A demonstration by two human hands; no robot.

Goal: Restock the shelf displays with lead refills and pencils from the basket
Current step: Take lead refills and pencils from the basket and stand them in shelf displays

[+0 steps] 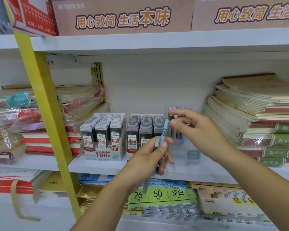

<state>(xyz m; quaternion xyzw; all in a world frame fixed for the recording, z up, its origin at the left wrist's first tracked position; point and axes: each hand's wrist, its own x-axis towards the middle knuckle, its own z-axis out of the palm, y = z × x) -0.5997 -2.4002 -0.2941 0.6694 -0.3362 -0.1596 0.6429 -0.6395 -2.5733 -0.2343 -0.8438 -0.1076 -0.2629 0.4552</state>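
Left of the grip, the 0.7 lead refill display (141, 130) is sitting full. Left hand (150, 155) is clenching the mechanical pencils (163, 132) mid-barrel. Right hand (198, 129) is hovering above the grip, fingers parted beside the blue top. Judged light, stiff and slick; best pinched near the top.

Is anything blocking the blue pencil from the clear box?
Only the right hand, whose fingers hover between the blue pencil and the clear display box. Nothing else visible blocks the way; the left hand grips the pencil.

Forearms (110, 189) are bare, fingers (178, 112) slim, nails (164, 145) short.
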